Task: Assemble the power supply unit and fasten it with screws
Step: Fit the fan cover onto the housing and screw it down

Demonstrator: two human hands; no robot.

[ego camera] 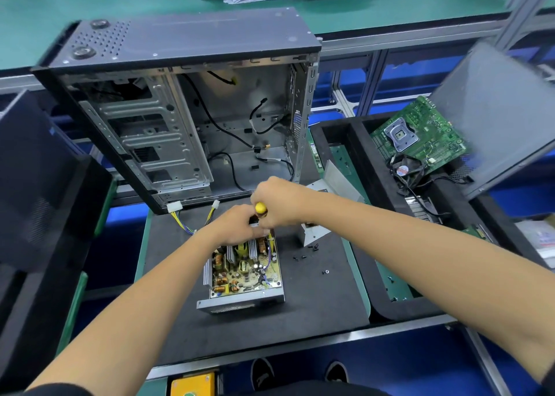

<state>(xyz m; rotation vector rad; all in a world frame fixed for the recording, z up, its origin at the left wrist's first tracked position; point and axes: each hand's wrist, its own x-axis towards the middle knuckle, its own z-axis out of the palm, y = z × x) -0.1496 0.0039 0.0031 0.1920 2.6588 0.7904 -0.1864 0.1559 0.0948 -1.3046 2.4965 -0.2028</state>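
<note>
The open power supply unit (244,271) lies on the black mat of the tabletop (315,305), at 6 o'clock from the empty computer case (180,110). The right hand (277,203) grips a yellow-handled screwdriver (260,208) over the unit's far edge. The left hand (235,226) is curled on that same edge beside it. Loose black screws (300,257) lie at 3 o'clock from the unit.

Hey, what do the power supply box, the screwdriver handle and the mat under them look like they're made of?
Power supply box: likely bare sheet metal, given its silvery, dully reflective walls. Screwdriver handle, gripped by the right hand: probably glossy yellow plastic. Mat: matte black, looks like rubber or foam, though I can't tell which.
</note>
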